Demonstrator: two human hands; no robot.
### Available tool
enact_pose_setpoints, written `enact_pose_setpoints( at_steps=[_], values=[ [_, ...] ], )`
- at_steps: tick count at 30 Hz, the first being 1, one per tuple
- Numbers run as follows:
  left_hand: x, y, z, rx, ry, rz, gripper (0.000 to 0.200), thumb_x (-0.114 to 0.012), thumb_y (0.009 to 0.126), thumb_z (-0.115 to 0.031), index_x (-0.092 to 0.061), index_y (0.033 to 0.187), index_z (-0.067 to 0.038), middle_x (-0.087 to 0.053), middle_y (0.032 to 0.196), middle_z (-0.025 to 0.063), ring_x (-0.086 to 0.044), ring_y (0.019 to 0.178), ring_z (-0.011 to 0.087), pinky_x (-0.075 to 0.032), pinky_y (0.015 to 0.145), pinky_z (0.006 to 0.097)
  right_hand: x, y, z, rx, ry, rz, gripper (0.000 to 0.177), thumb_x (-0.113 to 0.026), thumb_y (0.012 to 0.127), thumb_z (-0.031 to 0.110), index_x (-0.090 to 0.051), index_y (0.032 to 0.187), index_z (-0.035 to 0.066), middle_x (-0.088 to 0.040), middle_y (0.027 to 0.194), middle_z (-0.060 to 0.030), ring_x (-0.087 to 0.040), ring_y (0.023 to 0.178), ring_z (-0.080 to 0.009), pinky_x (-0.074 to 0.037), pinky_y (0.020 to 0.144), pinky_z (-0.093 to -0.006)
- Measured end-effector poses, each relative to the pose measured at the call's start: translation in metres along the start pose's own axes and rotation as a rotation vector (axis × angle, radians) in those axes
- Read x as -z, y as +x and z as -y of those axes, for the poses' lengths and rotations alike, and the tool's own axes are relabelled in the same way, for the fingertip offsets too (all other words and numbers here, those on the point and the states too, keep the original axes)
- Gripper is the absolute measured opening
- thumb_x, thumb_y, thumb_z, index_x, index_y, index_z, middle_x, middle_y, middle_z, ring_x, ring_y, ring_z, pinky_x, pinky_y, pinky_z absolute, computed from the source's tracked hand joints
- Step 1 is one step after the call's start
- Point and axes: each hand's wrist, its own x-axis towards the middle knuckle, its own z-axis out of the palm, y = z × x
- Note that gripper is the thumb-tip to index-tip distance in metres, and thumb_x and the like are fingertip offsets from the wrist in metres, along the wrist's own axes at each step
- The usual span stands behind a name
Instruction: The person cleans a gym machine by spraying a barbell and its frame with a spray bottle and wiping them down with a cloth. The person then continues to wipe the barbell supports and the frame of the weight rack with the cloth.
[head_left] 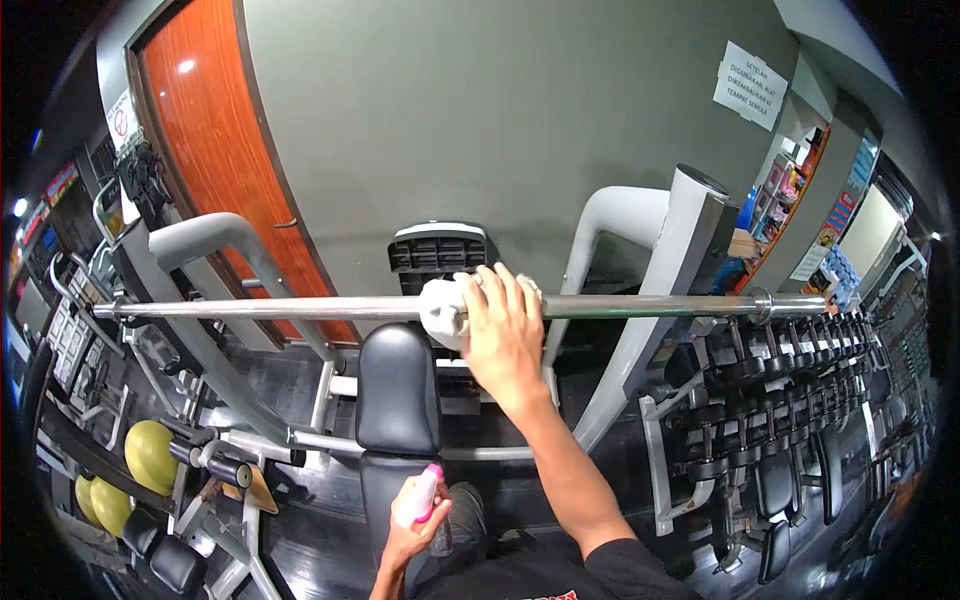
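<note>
While your right hand (507, 335) presses a white cloth (441, 312) around the middle of the steel barbell (640, 307), fingers draped over the top for wiping contact, the bar lies across the rack. Your left hand (412, 520) grips a pink-topped bottle (428, 490) upright, nozzle free, above the bench (397, 390).

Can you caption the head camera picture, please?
Right hand holds white cloth against metal bar; left hand grips pink-topped bottle.

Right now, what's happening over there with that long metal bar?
A person is holding a white cloth against the metal bar with the right hand. The left hand grips a pink-topped bottle lower down, near the black padded bench. The bar lies level across the rack, with no weight plates on it.
</note>
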Motion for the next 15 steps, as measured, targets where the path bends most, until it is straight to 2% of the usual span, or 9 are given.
enact_pose_setpoints(
  at_steps=[1, 3, 4, 5, 7, 8, 11, 13, 15],
  values=[
    [-0.001, 0.002, -0.003, -0.007, 0.011, 0.015, 0.027, -0.07, 0.078, 0.001, -0.058, 0.103, 0.001, -0.06, 0.085, 0.004, -0.055, 0.077, 0.0105, -0.046, 0.073, 0.0245, -0.002, -0.001, -0.003, -0.001, 0.001, 0.002, 0.048, -0.069, 0.068, 0.012, -0.055, 0.114, 0.01, -0.056, 0.115, -0.017, -0.053, 0.11, -0.0324, -0.038, 0.097, -0.0407],
    [-0.003, 0.004, -0.003, -0.013, 0.018, 0.022, 0.028, -0.07, 0.078, 0.001, -0.057, 0.104, 0.001, -0.06, 0.085, 0.0038, -0.055, 0.077, 0.0098, -0.046, 0.073, 0.0242, 0.005, 0.005, -0.005, -0.062, 0.159, 0.209, 0.041, -0.066, 0.069, 0.009, -0.054, 0.108, 0.008, -0.057, 0.101, -0.0127, -0.055, 0.1, -0.0309, -0.041, 0.09, -0.0432],
    [-0.004, 0.003, -0.001, -0.015, 0.017, 0.019, 0.029, -0.07, 0.079, 0.001, -0.057, 0.104, 0.001, -0.06, 0.085, 0.0034, -0.055, 0.078, 0.0093, -0.045, 0.073, 0.0239, 0.002, 0.009, -0.01, -0.063, 0.198, 0.196, 0.036, -0.066, 0.069, 0.01, -0.054, 0.102, 0.01, -0.056, 0.087, -0.0094, -0.056, 0.088, -0.0302, -0.043, 0.084, -0.0435],
    [-0.005, 0.003, 0.0, -0.021, 0.016, 0.018, 0.029, -0.07, 0.079, 0.001, -0.056, 0.104, 0.001, -0.06, 0.085, 0.003, -0.054, 0.078, 0.0087, -0.045, 0.073, 0.0236, 0.002, 0.015, -0.015, -0.064, 0.201, 0.256, 0.031, -0.064, 0.074, 0.015, -0.054, 0.103, 0.011, -0.059, 0.083, -0.0122, -0.06, 0.084, -0.0327, -0.045, 0.08, -0.0458],
    [-0.006, 0.002, -0.005, -0.008, 0.003, 0.023, 0.029, -0.071, 0.079, 0.0, -0.056, 0.104, 0.001, -0.06, 0.084, 0.0027, -0.054, 0.078, 0.0083, -0.045, 0.073, 0.0235, -0.005, 0.03, -0.026, -0.182, 0.306, 0.458, 0.028, -0.058, 0.082, 0.026, -0.057, 0.103, 0.009, -0.064, 0.085, -0.0172, -0.063, 0.087, -0.036, -0.047, 0.079, -0.0485],
    [-0.007, 0.002, -0.007, 0.003, -0.012, 0.024, 0.029, -0.071, 0.079, -0.001, -0.056, 0.104, 0.001, -0.059, 0.084, 0.0024, -0.054, 0.078, 0.008, -0.045, 0.073, 0.0233, 0.005, 0.044, -0.027, -0.242, 0.248, 0.652, 0.034, -0.051, 0.087, 0.036, -0.058, 0.103, 0.007, -0.067, 0.091, -0.019, -0.063, 0.091, -0.0374, -0.049, 0.08, -0.0486],
    [-0.007, -0.005, 0.003, 0.026, 0.029, -0.009, 0.029, -0.071, 0.079, -0.001, -0.057, 0.104, 0.001, -0.059, 0.084, 0.0018, -0.054, 0.077, 0.0076, -0.045, 0.072, 0.0229, -0.008, 0.053, -0.038, -0.245, 0.345, 0.77, 0.037, -0.049, 0.088, 0.039, -0.059, 0.102, 0.007, -0.068, 0.094, -0.0166, -0.062, 0.094, -0.0378, -0.049, 0.082, -0.0465],
    [-0.007, -0.007, 0.006, 0.006, 0.031, -0.018, 0.029, -0.071, 0.079, -0.002, -0.057, 0.104, 0.0, -0.059, 0.084, 0.0017, -0.054, 0.077, 0.0075, -0.045, 0.072, 0.0228, -0.009, 0.043, -0.03, -0.239, 0.282, 0.703, 0.032, -0.055, 0.084, 0.032, -0.059, 0.102, 0.006, -0.068, 0.09, -0.016, -0.063, 0.089, -0.0375, -0.05, 0.078, -0.0455],
    [-0.008, -0.007, 0.008, -0.016, 0.033, -0.023, 0.029, -0.071, 0.079, -0.002, -0.057, 0.104, 0.0, -0.059, 0.083, 0.0016, -0.053, 0.076, 0.0074, -0.045, 0.071, 0.0226, -0.014, 0.025, -0.023, -0.127, 0.212, 0.364, 0.029, -0.061, 0.076, 0.019, -0.059, 0.103, 0.006, -0.067, 0.088, -0.0162, -0.064, 0.086, -0.0345, -0.05, 0.078, -0.0441]
  ],
)
